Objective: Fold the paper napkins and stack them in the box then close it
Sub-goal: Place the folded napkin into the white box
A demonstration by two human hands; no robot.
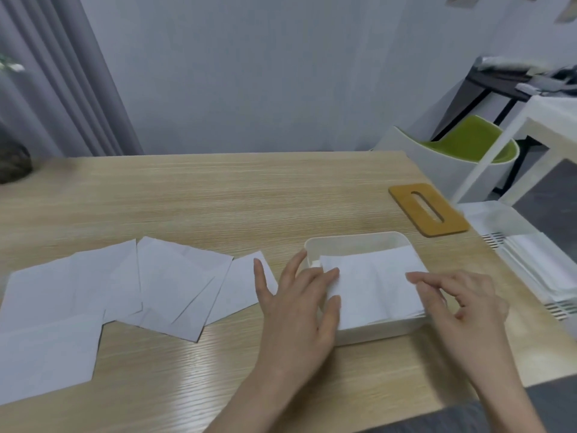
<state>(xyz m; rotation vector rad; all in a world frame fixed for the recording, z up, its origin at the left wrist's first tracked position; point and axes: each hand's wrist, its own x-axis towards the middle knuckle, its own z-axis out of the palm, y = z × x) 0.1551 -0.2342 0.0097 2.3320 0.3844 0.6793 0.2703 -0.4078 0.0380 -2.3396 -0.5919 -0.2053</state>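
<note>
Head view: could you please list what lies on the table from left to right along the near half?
Loose paper napkins → left hand → white box with folded napkins inside → right hand. The wooden lid lies farther back, to the right of the box.

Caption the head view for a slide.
Both hands, left and right, settle a folded napkin into the white box; wooden lid lies aside.
</note>
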